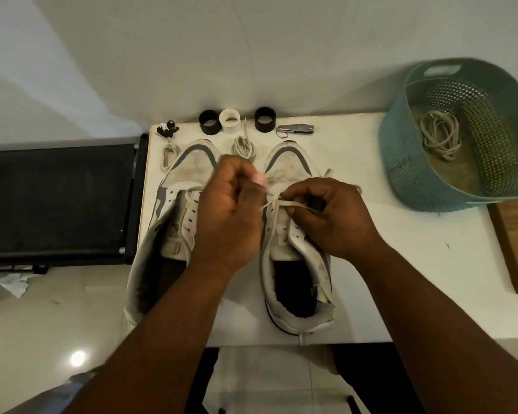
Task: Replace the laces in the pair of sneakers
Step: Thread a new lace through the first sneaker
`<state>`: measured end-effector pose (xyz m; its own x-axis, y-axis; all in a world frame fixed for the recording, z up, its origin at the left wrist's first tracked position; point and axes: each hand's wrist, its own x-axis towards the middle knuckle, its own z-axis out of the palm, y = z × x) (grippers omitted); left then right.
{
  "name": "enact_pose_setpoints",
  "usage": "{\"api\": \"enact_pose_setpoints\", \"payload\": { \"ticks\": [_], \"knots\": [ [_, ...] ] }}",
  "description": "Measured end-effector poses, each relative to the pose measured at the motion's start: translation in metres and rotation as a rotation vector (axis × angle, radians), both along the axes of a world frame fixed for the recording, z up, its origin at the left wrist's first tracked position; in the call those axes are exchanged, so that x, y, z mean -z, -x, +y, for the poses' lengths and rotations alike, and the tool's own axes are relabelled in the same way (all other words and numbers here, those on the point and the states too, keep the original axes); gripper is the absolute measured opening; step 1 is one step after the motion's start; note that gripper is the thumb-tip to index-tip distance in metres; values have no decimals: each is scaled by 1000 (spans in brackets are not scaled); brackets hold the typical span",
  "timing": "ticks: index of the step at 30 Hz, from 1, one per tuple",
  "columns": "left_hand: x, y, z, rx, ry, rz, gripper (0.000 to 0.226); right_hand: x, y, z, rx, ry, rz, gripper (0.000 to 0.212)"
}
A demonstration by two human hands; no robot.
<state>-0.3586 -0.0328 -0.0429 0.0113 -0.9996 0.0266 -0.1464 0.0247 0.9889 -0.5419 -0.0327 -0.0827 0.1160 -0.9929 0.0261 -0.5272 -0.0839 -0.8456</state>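
Two white and grey sneakers stand side by side on the white table (401,264), toes pointing away from me. The left sneaker (174,198) has bare eyelets with one lace across the lowest pair. Over the right sneaker (293,273), a white lace (299,204) runs through the lower eyelets. My left hand (231,216) pinches one end of this lace between the shoes. My right hand (332,216) pinches the other end above the right shoe's eyelets. A coiled lace (244,146) lies between the toes, and another coiled lace (168,153) lies left of the left shoe.
A teal perforated basket (401,162) at the right holds a tangle of pale laces (440,135). Along the table's far edge stand two black rings (208,122) (265,119), a white ring (230,121), a metal clipper (295,129) and small beads (168,129). A black platform (57,201) lies left.
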Motion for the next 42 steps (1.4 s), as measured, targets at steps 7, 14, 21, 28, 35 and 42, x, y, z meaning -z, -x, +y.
{"api": "enact_pose_setpoints", "payload": {
  "ticks": [7,14,21,28,35,42],
  "knots": [
    [4,-9,0,173,-13,-885,16,0,-2,1,11,32,64,26],
    [-12,-5,-11,122,-203,882,30,3,-2,3,36,65,100,29],
    [-7,-10,-6,174,88,-690,27,4,0,3,87,142,280,43],
    [-16,-13,-9,190,-109,-837,55,-1,6,1,191,-45,392,85],
    [-21,2,-8,28,-224,539,34,-3,6,4,191,-77,315,92],
    [-7,15,-4,27,-24,262,19,-1,6,3,152,-76,299,84]
  ]
}}
